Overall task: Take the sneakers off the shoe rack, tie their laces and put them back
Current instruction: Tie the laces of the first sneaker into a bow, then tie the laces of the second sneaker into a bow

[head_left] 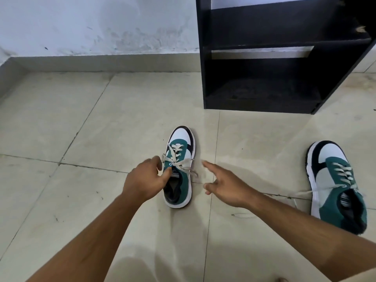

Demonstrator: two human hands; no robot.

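A green, white and navy sneaker (180,159) stands on the floor tiles, toe pointing away from me. My left hand (145,180) rests at its tongue, thumb and fingers pinching near the loose grey laces (183,162). My right hand (223,183) hovers just right of that sneaker with fingers spread, holding nothing. The second matching sneaker (337,186) sits at the far right, its laces untied and trailing left over the floor. The black shoe rack (264,102) stands behind, against the wall, its visible shelves bare.
Pale floor tiles (81,139) stretch to the left and front. A white wall with a grey skirting (101,62) runs along the back. My knee shows at the bottom edge.
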